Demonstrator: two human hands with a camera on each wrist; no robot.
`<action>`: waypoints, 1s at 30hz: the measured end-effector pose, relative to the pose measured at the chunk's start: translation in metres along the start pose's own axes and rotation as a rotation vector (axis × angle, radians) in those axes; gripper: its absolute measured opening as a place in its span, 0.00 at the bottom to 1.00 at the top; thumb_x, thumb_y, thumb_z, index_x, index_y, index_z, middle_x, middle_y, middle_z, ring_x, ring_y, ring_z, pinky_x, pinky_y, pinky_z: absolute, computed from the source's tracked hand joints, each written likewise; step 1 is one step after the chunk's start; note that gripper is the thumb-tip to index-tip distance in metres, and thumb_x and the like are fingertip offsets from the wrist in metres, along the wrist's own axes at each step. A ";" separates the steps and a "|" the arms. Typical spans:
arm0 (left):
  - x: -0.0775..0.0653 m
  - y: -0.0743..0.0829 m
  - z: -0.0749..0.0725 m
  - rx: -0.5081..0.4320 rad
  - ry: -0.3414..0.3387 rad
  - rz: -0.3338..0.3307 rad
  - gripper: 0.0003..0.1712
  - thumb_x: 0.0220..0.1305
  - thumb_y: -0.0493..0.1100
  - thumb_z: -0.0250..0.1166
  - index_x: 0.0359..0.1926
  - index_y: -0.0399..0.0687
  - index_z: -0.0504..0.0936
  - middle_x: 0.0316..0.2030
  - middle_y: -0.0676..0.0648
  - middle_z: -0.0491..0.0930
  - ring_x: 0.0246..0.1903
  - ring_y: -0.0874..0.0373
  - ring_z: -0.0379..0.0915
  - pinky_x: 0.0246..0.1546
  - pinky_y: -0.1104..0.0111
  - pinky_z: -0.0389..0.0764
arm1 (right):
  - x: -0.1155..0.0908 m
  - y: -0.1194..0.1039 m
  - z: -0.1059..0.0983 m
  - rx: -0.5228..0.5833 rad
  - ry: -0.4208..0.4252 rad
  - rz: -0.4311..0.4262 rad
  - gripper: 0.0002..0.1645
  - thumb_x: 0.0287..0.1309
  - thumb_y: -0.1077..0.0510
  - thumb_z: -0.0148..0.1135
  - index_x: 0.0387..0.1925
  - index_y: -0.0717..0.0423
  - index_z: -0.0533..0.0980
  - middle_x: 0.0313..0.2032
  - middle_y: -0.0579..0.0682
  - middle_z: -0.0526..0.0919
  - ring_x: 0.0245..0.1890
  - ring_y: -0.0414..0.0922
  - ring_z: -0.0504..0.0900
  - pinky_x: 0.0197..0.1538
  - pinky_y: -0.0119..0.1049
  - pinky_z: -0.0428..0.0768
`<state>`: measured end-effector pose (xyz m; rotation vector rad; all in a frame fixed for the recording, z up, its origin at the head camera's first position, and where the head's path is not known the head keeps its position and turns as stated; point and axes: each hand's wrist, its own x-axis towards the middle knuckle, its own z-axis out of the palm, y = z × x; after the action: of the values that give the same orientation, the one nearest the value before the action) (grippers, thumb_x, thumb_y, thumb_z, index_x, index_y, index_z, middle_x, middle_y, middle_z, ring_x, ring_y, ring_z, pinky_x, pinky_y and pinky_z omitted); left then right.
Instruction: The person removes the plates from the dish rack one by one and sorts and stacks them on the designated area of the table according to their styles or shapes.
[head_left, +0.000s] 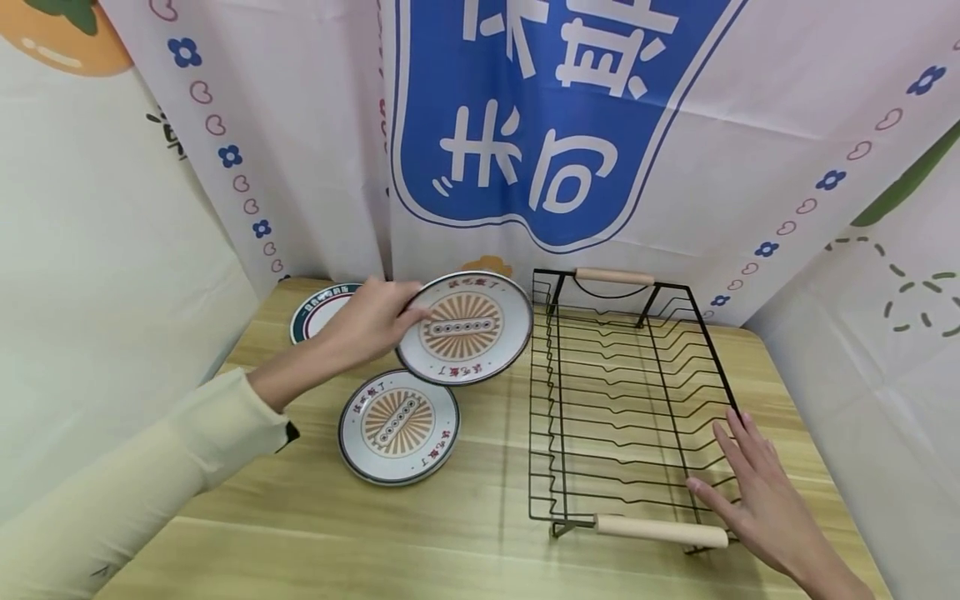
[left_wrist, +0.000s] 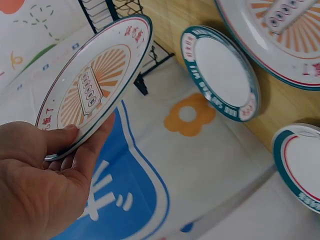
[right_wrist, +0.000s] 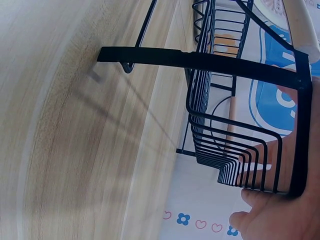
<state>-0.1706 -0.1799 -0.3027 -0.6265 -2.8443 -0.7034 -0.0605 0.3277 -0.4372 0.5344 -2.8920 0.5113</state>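
Observation:
My left hand [head_left: 367,315] pinches the edge of a round white plate [head_left: 463,327] with an orange sunburst, thumb on its face and fingers beneath. The plate is raised and tilted, left of a black wire dish rack [head_left: 611,408]. Below it on the table lies another sunburst plate [head_left: 399,427]. A green-rimmed plate [head_left: 303,321] is partly behind the left forearm; the left wrist view shows a second green-rimmed plate [left_wrist: 222,75]. My right hand [head_left: 757,492] rests across the rack's right side rail, fingers mostly extended and thumb inside the wires.
The rack stands on a wooden table [head_left: 300,517], with pale wooden handles [head_left: 660,530] at its near and far ends. A printed cloth [head_left: 322,150] with a blue panel hangs behind the table, and white cloth [head_left: 90,250] borders the sides.

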 end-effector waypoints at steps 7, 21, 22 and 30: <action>-0.027 -0.026 -0.004 0.073 -0.063 -0.095 0.07 0.65 0.40 0.65 0.34 0.39 0.80 0.22 0.49 0.77 0.22 0.57 0.69 0.25 0.66 0.69 | -0.001 0.000 -0.001 -0.006 -0.007 0.002 0.52 0.60 0.43 0.64 0.74 0.64 0.52 0.77 0.53 0.38 0.77 0.47 0.31 0.74 0.38 0.27; -0.066 -0.073 0.008 0.076 -0.204 -0.213 0.09 0.65 0.40 0.64 0.31 0.38 0.79 0.20 0.49 0.73 0.23 0.57 0.68 0.27 0.64 0.69 | 0.000 0.001 -0.001 -0.016 0.001 -0.005 0.52 0.60 0.42 0.64 0.73 0.64 0.52 0.77 0.54 0.39 0.77 0.47 0.31 0.74 0.37 0.26; -0.068 -0.076 0.009 0.075 -0.216 -0.224 0.09 0.65 0.40 0.64 0.31 0.38 0.79 0.20 0.49 0.73 0.23 0.56 0.68 0.27 0.64 0.69 | 0.001 0.001 -0.001 -0.016 -0.001 -0.004 0.52 0.60 0.42 0.64 0.73 0.64 0.52 0.77 0.53 0.39 0.77 0.47 0.31 0.74 0.37 0.26; -0.081 -0.093 0.018 0.025 -0.297 -0.285 0.09 0.65 0.41 0.65 0.34 0.37 0.81 0.21 0.49 0.74 0.23 0.57 0.68 0.26 0.66 0.68 | -0.001 0.000 0.000 -0.002 -0.017 0.017 0.53 0.60 0.42 0.64 0.74 0.63 0.51 0.77 0.55 0.38 0.77 0.48 0.30 0.74 0.43 0.27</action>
<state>-0.1386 -0.2756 -0.3759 -0.3482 -3.2554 -0.6612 -0.0594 0.3282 -0.4371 0.5164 -2.9156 0.5085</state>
